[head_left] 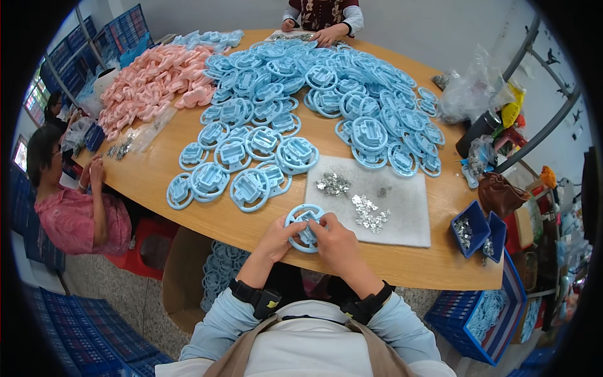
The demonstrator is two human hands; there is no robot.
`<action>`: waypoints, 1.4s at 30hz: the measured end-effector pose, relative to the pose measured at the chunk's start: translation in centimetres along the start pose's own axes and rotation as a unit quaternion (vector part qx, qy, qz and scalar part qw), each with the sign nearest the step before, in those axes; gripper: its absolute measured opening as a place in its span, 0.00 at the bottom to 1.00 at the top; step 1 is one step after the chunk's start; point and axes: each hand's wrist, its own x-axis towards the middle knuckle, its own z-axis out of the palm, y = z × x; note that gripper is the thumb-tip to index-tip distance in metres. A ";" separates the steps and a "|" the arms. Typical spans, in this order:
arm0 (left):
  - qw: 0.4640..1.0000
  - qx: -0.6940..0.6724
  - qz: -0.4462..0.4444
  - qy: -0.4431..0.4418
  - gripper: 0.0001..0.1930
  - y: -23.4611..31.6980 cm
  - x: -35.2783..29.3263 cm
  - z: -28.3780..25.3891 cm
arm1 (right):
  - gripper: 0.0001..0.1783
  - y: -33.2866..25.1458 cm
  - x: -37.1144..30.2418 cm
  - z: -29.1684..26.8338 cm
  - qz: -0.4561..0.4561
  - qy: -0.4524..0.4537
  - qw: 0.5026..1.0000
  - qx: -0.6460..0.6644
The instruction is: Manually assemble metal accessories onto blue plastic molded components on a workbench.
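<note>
Close to the table's near edge, my left hand [276, 239] is closed on the left side of a light blue round plastic part [304, 213], a ring with a moulded centre. My right hand [336, 242] grips the same part from the right, thumb and fingertips pressed at its centre. Whether a small metal piece sits under those fingertips is hidden. Just beyond lies a white foam mat [408, 210] carrying a pile of small silvery metal pieces [372, 215] and a darker metal pile [333, 184]. More blue parts [250, 188] spread to the left.
A big heap of blue parts [370, 94] covers the table's [151, 182] middle, beside pink parts [151, 81]. Blue bins [470, 230] of metal pieces stand at the right edge. Co-workers sit at the left [81, 207] and far side [323, 19]. A cardboard box [182, 276] stands below.
</note>
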 end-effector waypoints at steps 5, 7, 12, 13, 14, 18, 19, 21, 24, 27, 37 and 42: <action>1.000 0.012 -0.001 -0.003 0.15 0.0 -0.1 -0.1 | 0.15 0.0 -0.1 0.1 -0.011 0.007 1.000 -0.002; 1.000 0.014 0.001 -0.001 0.15 0.0 -0.3 0.0 | 0.16 0.3 -0.3 0.7 -0.031 0.004 0.999 -0.017; 1.000 0.022 -0.004 -0.003 0.14 -0.1 0.0 -0.2 | 0.19 0.2 0.1 0.8 -0.046 -0.051 0.995 -0.071; 1.000 0.018 -0.007 -0.008 0.14 -0.1 0.1 -0.3 | 0.21 0.1 0.3 0.8 -0.048 -0.077 0.992 -0.082; 1.000 0.017 -0.007 0.001 0.14 0.0 0.1 -0.2 | 0.20 0.2 0.3 0.7 -0.045 -0.074 0.994 -0.074; 0.999 0.007 0.008 0.037 0.13 -0.3 0.2 -0.4 | 0.19 0.4 0.0 0.3 0.004 -0.033 0.999 0.027; 0.999 0.003 0.017 0.047 0.13 -0.5 0.3 -0.7 | 0.19 0.4 -0.1 0.2 0.024 -0.015 0.997 0.070; 0.999 -0.035 0.021 0.035 0.13 -0.1 -0.2 -0.2 | 0.18 0.4 -0.3 -0.1 0.099 0.077 0.984 0.129; 0.998 -0.065 0.015 0.008 0.14 -0.3 -1.0 -0.3 | 0.17 2.3 -1.0 0.6 0.221 0.003 0.902 0.371; 0.995 -0.099 0.008 -0.003 0.16 -0.7 -1.5 -0.6 | 0.17 2.3 -0.9 0.5 0.229 -0.026 0.815 0.532; 0.994 -0.103 0.017 0.022 0.18 -0.6 -2.2 0.0 | 0.18 2.2 -1.0 0.8 0.230 -0.013 0.793 0.563; 0.997 -0.072 0.013 0.022 0.17 -0.3 -2.3 0.5 | 0.17 2.2 -1.0 0.4 0.235 0.003 0.799 0.553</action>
